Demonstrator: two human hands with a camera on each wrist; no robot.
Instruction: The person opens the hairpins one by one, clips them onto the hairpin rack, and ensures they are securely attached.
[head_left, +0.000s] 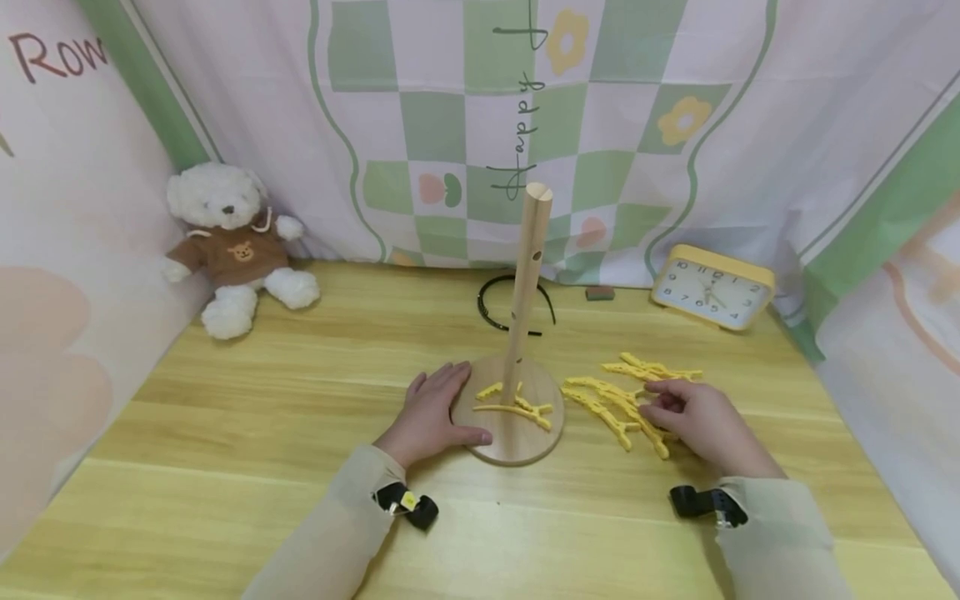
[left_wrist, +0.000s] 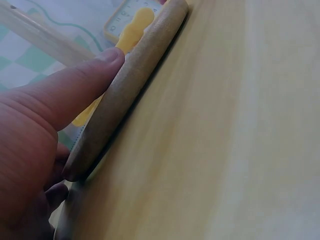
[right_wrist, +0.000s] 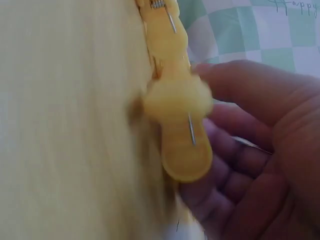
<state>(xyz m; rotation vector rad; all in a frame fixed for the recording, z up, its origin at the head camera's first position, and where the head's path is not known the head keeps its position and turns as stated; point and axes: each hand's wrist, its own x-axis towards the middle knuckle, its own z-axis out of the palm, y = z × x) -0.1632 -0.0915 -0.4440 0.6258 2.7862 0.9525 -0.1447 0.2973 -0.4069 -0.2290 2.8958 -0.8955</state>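
Observation:
A light wooden disc (head_left: 525,447) carries an upright round post (head_left: 527,279) with holes along its side. Yellow branch-shaped pieces (head_left: 513,408) lie on the disc around the post's foot. My left hand (head_left: 431,418) rests at the disc's left edge, fingers spread; in the left wrist view its thumb lies over the rim (left_wrist: 125,85). To the right, several similar yellow pieces (head_left: 600,408) lie on the table. Among them my right hand (head_left: 701,421) pinches one; in the right wrist view this yellow piece (right_wrist: 186,150) shows a rounded end and metal springs.
Behind the post lies a black hoop (head_left: 483,312), with a small brown block (head_left: 600,293) to its right. A yellow-framed clock (head_left: 712,287) stands at the back right, and a white teddy bear (head_left: 240,250) sits at the back left. Printed curtains (head_left: 427,125) hang behind the table.

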